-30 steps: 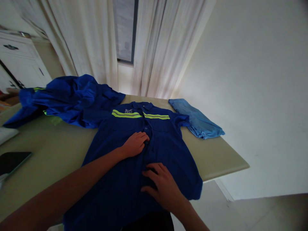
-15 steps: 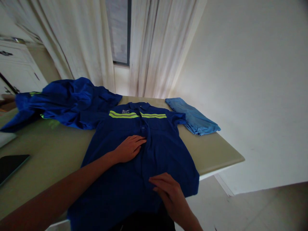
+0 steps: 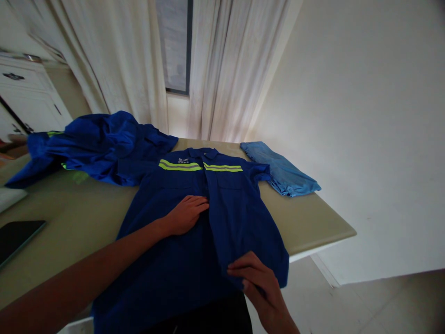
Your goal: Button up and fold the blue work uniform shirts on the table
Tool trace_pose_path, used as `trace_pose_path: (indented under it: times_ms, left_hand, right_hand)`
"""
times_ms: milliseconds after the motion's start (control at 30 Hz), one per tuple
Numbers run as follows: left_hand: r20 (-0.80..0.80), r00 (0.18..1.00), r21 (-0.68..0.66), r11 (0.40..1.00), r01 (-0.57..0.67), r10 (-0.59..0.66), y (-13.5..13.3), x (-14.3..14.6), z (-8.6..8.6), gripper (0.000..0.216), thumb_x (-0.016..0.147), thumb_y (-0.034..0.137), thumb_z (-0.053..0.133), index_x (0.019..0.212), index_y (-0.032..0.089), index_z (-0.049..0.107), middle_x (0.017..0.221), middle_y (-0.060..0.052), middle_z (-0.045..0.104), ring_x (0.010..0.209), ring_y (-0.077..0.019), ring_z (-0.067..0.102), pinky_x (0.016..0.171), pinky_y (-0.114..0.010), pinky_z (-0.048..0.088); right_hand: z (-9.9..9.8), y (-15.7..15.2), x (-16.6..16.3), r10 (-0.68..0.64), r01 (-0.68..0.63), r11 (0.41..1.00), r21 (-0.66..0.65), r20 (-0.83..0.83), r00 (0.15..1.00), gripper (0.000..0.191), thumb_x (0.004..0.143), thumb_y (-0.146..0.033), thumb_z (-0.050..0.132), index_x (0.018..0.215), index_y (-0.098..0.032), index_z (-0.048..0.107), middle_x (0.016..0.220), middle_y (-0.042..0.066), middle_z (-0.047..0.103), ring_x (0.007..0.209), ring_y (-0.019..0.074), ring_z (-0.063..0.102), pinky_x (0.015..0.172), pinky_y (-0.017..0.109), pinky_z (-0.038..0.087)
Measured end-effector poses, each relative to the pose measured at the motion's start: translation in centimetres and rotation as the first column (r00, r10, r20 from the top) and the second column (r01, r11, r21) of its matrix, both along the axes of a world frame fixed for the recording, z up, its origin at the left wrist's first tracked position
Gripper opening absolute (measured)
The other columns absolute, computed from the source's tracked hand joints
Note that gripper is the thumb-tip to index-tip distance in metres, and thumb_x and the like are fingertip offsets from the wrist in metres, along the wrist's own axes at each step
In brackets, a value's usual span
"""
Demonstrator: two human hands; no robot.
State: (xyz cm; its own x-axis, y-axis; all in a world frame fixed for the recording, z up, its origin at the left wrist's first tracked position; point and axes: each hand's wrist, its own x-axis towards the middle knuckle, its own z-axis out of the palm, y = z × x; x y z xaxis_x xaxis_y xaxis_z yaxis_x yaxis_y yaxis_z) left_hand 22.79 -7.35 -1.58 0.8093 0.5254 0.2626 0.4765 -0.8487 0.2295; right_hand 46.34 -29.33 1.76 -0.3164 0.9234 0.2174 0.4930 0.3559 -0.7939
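Observation:
A dark blue work shirt [image 3: 239, 218] with yellow-green reflective stripes across the chest lies face up on a beige table [image 3: 313, 222], collar away from me. My left hand [image 3: 186, 214] lies flat on the shirt's middle, by the button line. My right hand [image 3: 259, 287] grips the shirt's lower right hem near the table's front edge and pulls the cloth taut, so a crease runs up the front.
A heap of more dark blue garments [image 3: 100, 146] lies at the back left. A folded light blue garment [image 3: 281, 171] sits at the back right. A dark tablet [image 3: 15, 234] lies at the left. White curtains [image 3: 222, 69] hang behind.
My right hand slid down from the shirt's middle to the lower right hem and took hold of it. My left hand stayed pressed on the shirt.

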Motion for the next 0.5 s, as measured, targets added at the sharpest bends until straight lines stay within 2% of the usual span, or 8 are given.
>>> trace_pose_path:
  times_ms: [67,133,200,233,300,367,433,500]
  left_hand:
    - [0.004,1.0,-0.013,1.0,-0.012,0.012,0.3,0.1,0.0,0.05,0.087,0.003,0.044,0.128,0.022,0.065,0.14,-0.01,0.063,0.132,-0.0251,0.056,0.112,-0.045,0.042]
    - [0.019,0.998,-0.074,0.996,-0.051,0.053,1.1,0.6,0.4,0.044,0.088,0.005,0.044,0.12,0.023,0.068,0.13,-0.008,0.069,0.122,-0.0244,0.063,0.106,-0.043,0.047]
    - [0.068,0.981,-0.158,0.973,-0.171,0.183,2.2,1.6,1.2,0.037,0.091,0.009,0.042,0.112,0.022,0.07,0.113,-0.007,0.074,0.106,-0.0224,0.069,0.097,-0.039,0.052]
    - [0.106,0.959,-0.176,0.954,-0.243,0.264,2.8,2.2,1.5,0.035,0.093,0.012,0.041,0.111,0.022,0.069,0.108,-0.006,0.074,0.101,-0.0217,0.07,0.094,-0.038,0.053]
    - [0.185,0.913,-0.123,0.93,-0.346,0.364,3.8,3.4,1.9,0.033,0.098,0.019,0.041,0.118,0.02,0.067,0.117,-0.009,0.073,0.109,-0.0233,0.068,0.099,-0.04,0.052]
    - [0.19,0.92,-0.019,0.938,-0.345,0.342,4.5,4.2,1.4,0.039,0.1,0.029,0.045,0.133,0.017,0.061,0.14,-0.014,0.063,0.13,-0.028,0.058,0.111,-0.047,0.045]
    - [0.108,0.944,0.013,0.949,-0.315,0.312,4.6,4.5,0.4,0.047,0.1,0.035,0.048,0.14,0.014,0.057,0.152,-0.017,0.054,0.141,-0.0316,0.05,0.117,-0.052,0.039]
    - [0.051,0.942,-0.008,0.943,-0.332,0.332,4.5,4.4,-0.5,0.047,0.1,0.033,0.047,0.14,0.012,0.059,0.151,-0.018,0.056,0.14,-0.0314,0.052,0.117,-0.05,0.039]
  right_hand:
    - [0.4,0.4,0.0,0.07,-0.068,0.997,-0.03,0.082,0.994,0.026,0.104,-0.038,0.053,0.116,-0.034,0.076,0.113,0.006,0.073,0.106,0.023,0.067,0.096,0.042,0.053]
    - [1.2,1.4,-0.1,0.217,-0.202,0.974,-0.102,0.165,0.962,0.021,0.102,-0.04,0.06,0.105,-0.031,0.079,0.106,0.003,0.074,0.1,0.0199,0.069,0.095,0.037,0.052]
    - [2.3,3.1,-0.1,0.286,-0.272,0.956,-0.113,0.134,0.949,0.024,0.102,-0.042,0.06,0.101,-0.028,0.079,0.099,0.002,0.075,0.094,0.0174,0.07,0.09,0.032,0.052]
    - [2.9,4.3,-0.1,0.272,-0.263,0.961,-0.089,0.102,0.957,0.025,0.103,-0.042,0.058,0.103,-0.027,0.078,0.098,0.002,0.076,0.094,0.0168,0.07,0.089,0.03,0.053]
    - [3.8,7.6,-0.1,0.146,-0.147,0.989,0.008,0.049,0.988,0.028,0.105,-0.042,0.054,0.107,-0.025,0.076,0.102,0.003,0.076,0.099,0.0173,0.07,0.091,0.03,0.052]
    - [4.0,11.9,-0.3,-0.037,0.034,0.991,0.129,0.023,0.999,0.032,0.106,-0.043,0.049,0.114,-0.025,0.074,0.114,0.005,0.074,0.11,0.0189,0.068,0.1,0.033,0.05]
    - [3.2,16.8,-0.5,-0.154,0.141,0.966,0.215,0.047,0.987,0.038,0.108,-0.044,0.043,0.125,-0.024,0.07,0.128,0.007,0.071,0.122,0.0205,0.063,0.11,0.037,0.045]
    - [1.6,21.5,-0.9,-0.225,0.18,0.949,0.258,0.154,0.962,0.046,0.108,-0.046,0.039,0.139,-0.021,0.063,0.142,0.011,0.063,0.135,0.0221,0.056,0.118,0.039,0.038]
